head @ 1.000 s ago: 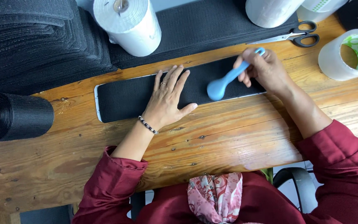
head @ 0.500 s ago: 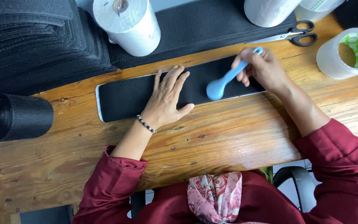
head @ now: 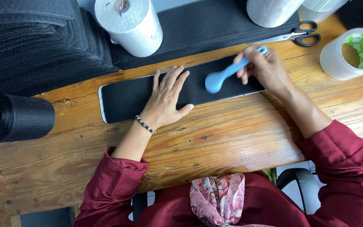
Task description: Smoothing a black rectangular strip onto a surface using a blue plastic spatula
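The left hand (head: 164,101) lies open and flat, pinning a black fabric strip (head: 127,98) on the wooden worktop (head: 232,134), while the right hand (head: 263,67), closed around a blue spoon-shaped tool (head: 223,75), does best pressing its rounded end firmly along the strip.

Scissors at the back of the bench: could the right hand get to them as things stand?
Probably yes. The scissors lie just beyond the right hand with bare wooden bench between, but that hand is shut on a blue spoon-shaped tool, so it is not free.

The blue spoon-shaped tool (head: 227,72) is motion-blurred; the top edge cuts off two white rolls (head: 129,25).
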